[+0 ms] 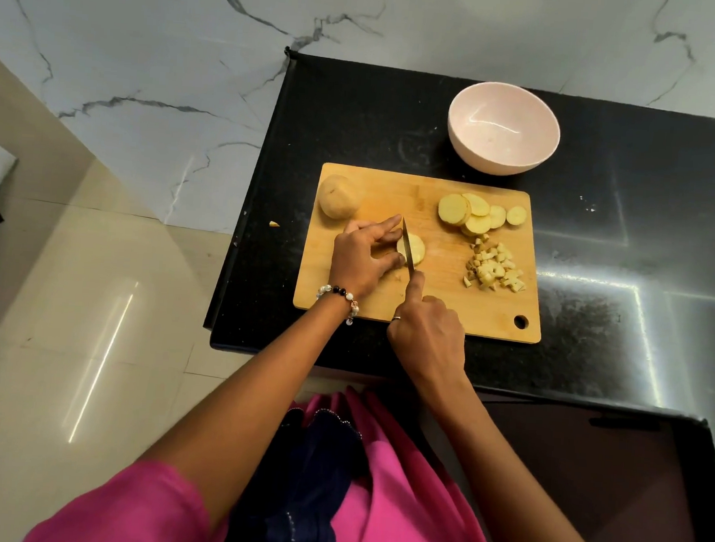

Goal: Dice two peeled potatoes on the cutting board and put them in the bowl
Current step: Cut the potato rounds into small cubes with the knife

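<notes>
Pink-sleeved arms reach over the near counter edge to a potato slice mid-cut on the cutting board [421, 309].

The right hand [427, 330] is closed round the handle of a knife [407, 249], forefinger laid along its spine; the blade runs near-to-far and stands in the slice stack [415, 249] at the board's middle. The left hand [363, 258], just left of the blade, pinches that stack with curled fingertips, so it is the nearer hand to the cut and the blade's next pass falls to their right. Uncut slices [474, 213] lie far right, with diced pieces [493, 269] heaped just near of them. A whole potato [339, 196] waits at the far left corner. The bowl [503, 130], beyond the board's far right edge, holds nothing, so the dicing looks well short of half done.
</notes>
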Motion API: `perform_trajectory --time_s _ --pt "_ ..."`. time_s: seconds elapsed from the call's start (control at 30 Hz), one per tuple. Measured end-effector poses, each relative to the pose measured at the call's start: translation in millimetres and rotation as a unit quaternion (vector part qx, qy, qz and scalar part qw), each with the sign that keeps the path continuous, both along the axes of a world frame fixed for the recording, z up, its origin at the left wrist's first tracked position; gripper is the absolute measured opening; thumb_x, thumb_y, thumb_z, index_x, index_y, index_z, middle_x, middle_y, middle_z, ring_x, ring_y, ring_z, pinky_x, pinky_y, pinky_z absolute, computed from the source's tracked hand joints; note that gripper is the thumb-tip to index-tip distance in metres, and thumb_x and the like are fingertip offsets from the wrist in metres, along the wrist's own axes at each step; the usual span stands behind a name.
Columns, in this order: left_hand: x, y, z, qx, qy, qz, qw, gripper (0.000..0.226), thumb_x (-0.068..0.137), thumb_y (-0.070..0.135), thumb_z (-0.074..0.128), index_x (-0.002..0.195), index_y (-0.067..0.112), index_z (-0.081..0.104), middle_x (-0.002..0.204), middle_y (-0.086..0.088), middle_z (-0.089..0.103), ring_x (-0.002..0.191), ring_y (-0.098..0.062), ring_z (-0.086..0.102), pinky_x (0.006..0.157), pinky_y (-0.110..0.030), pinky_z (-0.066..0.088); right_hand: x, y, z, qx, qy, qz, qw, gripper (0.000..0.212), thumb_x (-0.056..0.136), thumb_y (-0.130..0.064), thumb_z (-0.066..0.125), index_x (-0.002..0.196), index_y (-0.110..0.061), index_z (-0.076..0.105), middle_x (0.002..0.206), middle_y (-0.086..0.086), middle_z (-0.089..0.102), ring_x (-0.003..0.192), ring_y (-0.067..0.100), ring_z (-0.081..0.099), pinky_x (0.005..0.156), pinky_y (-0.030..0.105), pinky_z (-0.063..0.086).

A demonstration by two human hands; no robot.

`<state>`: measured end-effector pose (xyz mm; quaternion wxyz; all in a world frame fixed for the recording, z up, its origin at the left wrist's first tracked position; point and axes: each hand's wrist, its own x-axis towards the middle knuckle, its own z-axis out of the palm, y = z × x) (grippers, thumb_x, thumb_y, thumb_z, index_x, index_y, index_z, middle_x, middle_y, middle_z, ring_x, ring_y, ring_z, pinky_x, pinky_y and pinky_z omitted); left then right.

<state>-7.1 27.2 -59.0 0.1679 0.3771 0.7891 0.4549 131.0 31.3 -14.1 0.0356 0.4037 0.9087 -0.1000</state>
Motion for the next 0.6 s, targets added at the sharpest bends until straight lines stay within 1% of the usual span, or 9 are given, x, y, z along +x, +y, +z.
perform_trajectory --time_s 0.07,0.2,0.3,0.4,0.47,0.53,0.6 --pt "-0.3 0.3 -0.1 0.000 -0.004 0.004 1.000 0.061 0.070 0.016 0.080 0.127 0.017 0.059 0.103 0.002 0.072 0.112 -0.009 0.050 0.095 -0.015 0.038 -6.6 -0.2 -3.4 0.014 -0.010 0.006 1.000 0.059 0.095 -0.011 0.031 0.149 0.000 0.009 0.101 0.019 0.061 0.082 0.036 0.061 0.059 0.035 0.035" --pt "-0.1 1.4 -1.4 -0.006 -0.017 0.010 1.000 0.061 0.071 0.017 0.080 0.128 0.017 0.058 0.103 0.000 0.072 0.114 -0.009 0.049 0.092 -0.009 0.035 -12.5 -0.3 -8.9 0.013 -0.009 -0.001 1.000 0.061 0.094 -0.010 0.031 0.149 0.001 0.008 0.100 0.019 0.060 0.082 0.036 0.061 0.059 0.036 0.035" --pt "1.2 2.2 -0.9 -0.007 -0.026 0.014 1.000 0.063 0.070 0.016 0.080 0.129 0.015 0.057 0.104 -0.001 0.072 0.117 -0.008 0.049 0.094 -0.009 0.034 1.9 -11.7 -9.9 0.001 -0.029 0.009 1.000 0.065 0.092 -0.009 0.034 0.149 0.000 0.004 0.102 0.016 0.060 0.082 0.033 0.062 0.058 0.034 0.035" --pt "2.3 2.3 3.0 -0.005 -0.022 0.012 1.000 0.063 0.071 0.015 0.079 0.129 0.013 0.056 0.104 0.001 0.072 0.116 -0.010 0.049 0.093 -0.011 0.033 19.6 -23.7 -5.8 -0.017 -0.027 0.013 0.999 0.065 0.093 -0.011 0.034 0.150 -0.003 0.004 0.104 0.015 0.060 0.085 0.034 0.062 0.060 0.034 0.036" --pt "2.3 1.4 4.8 -0.010 -0.019 0.006 1.000 0.064 0.071 0.016 0.079 0.130 0.014 0.055 0.106 0.002 0.071 0.113 -0.008 0.048 0.092 -0.010 0.032 26.2 -20.9 1.1 -0.039 -0.008 0.002 0.999 0.062 0.095 -0.016 0.035 0.150 -0.007 0.009 0.101 0.015 0.061 0.085 0.035 0.061 0.060 0.034 0.035" --pt "1.2 0.4 6.9 -0.018 -0.018 0.003 1.000 0.066 0.071 0.016 0.080 0.132 0.016 0.054 0.108 0.005 0.070 0.112 -0.006 0.047 0.091 -0.008 0.030 30.5 -13.4 9.9 -0.055 0.031 -0.010 0.998 0.058 0.095 -0.019 0.036 0.149 -0.010 0.017 0.095 0.015 0.063 0.082 0.036 0.060 0.058 0.033 0.033" --pt "0.2 -1.2 9.9 -0.028 -0.025 0.005 0.999 0.068 0.069 0.017 0.081 0.132 0.018 0.054 0.111 0.008 0.069 0.113 -0.008 0.050 0.094 -0.010 0.031 32.8 -4.7 18.9 -0.061 0.076 -0.018 0.995 0.054 0.094 -0.018 0.038 0.146 -0.010 0.025 0.086 0.015 0.064 0.077 0.036 0.059 0.056 0.032 0.032"
